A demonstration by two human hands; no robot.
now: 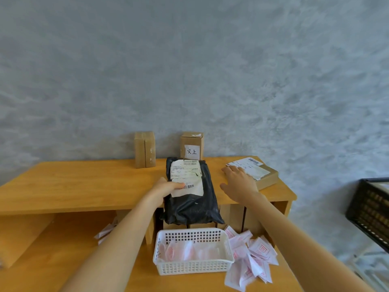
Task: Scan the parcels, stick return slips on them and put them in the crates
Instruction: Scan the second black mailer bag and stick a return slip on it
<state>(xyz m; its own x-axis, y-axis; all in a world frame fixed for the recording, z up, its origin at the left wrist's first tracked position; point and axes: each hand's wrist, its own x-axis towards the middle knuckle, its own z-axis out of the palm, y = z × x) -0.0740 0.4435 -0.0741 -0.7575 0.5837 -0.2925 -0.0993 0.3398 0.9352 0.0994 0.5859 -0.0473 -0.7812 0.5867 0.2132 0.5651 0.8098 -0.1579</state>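
A black plastic mailer parcel (pixel 190 204) with a white shipping label lies on the raised wooden shelf (pixel 84 186), its near end hanging over the shelf edge. My left hand (pixel 166 189) grips its left edge, thumb on the label. My right hand (pixel 240 182) is open, fingers resting on a flat brown cardboard parcel (pixel 267 175) with a white label at the shelf's right end. A white plastic basket (pixel 192 268) holding pink-printed return slips stands on the lower desk, with more loose slips (pixel 252 258) spread to its right.
Two brown cardboard boxes stand against the grey wall, one plain (pixel 145 149) and one (pixel 192 145) bearing a handwritten paper note. A black crate (pixel 370 209) sits at the far right, off the desk. A few slips (pixel 105 232) lie under the shelf at left.
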